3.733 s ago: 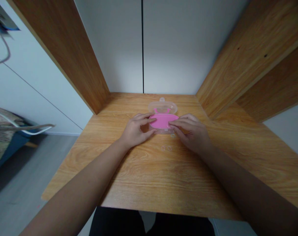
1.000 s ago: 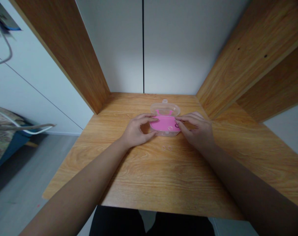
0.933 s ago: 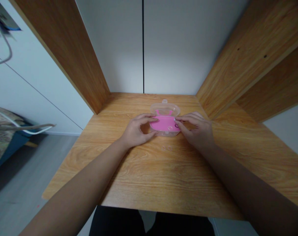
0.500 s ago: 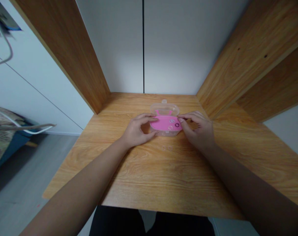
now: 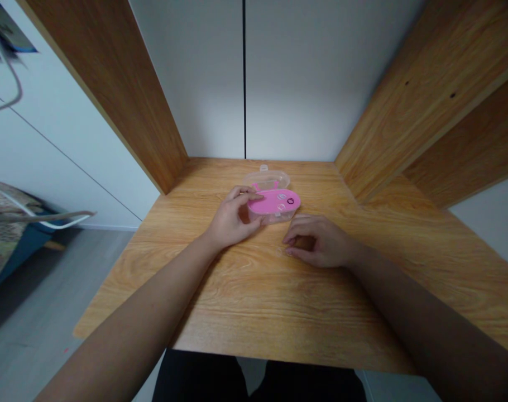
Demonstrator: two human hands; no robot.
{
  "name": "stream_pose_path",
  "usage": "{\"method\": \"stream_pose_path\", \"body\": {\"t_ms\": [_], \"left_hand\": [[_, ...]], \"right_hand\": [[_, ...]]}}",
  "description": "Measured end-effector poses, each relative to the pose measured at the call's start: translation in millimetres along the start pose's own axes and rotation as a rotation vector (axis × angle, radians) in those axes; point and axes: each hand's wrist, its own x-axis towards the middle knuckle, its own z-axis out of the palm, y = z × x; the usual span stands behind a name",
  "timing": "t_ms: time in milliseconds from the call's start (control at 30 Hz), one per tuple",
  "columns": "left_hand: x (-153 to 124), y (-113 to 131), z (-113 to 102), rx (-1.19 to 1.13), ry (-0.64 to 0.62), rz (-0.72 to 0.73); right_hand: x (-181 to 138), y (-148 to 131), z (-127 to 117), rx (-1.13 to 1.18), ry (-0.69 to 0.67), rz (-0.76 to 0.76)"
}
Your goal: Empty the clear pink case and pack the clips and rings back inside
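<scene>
A clear plastic box [image 5: 274, 219] with rounded ends stands on the table, its clear lid [image 5: 267, 179] hinged back behind it. Inside the top sits a pink tray [image 5: 268, 204]. A black ring-shaped band [image 5: 290, 201] and two pale ring-shaped bands [image 5: 281, 207] lie on the tray. My left hand [image 5: 236, 218] grips the box's left end, with fingers on the tray edge and thumb at the front wall. My right hand [image 5: 316, 241] rests on the table in front of the box, fingers curled and thumb near the index fingertip. Whatever lies at those fingertips is too faint to name.
The wooden tabletop [image 5: 245, 301] runs between wooden side panels [image 5: 383, 128], with white panels [image 5: 287, 84] at the back. To the left, a thin cable or rod [image 5: 40, 216] hangs near a cloth-covered piece of furniture [image 5: 3, 240].
The box has slid left and slightly back with my left hand on it. My right hand has left the box's right end and come down to the table, where two pale rings lay.
</scene>
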Motion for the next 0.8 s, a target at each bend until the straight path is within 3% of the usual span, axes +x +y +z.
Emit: {"method": "stream_pose_path", "body": {"t_ms": [367, 567, 800], "left_hand": [[-1.0, -1.1, -0.9, 0.0, -0.008, 0.013], [-1.4, -0.2, -1.9, 0.009, -0.012, 0.013], [0.0, 1.1, -2.3, -0.001, -0.007, 0.015]], "right_hand": [[0.4, 4.4, 0.5, 0.0, -0.165, 0.092], [4.3, 0.0, 3.0, -0.037, -0.138, 0.154], [1.9, -0.6, -1.5, -0.033, -0.15, 0.108]]}}
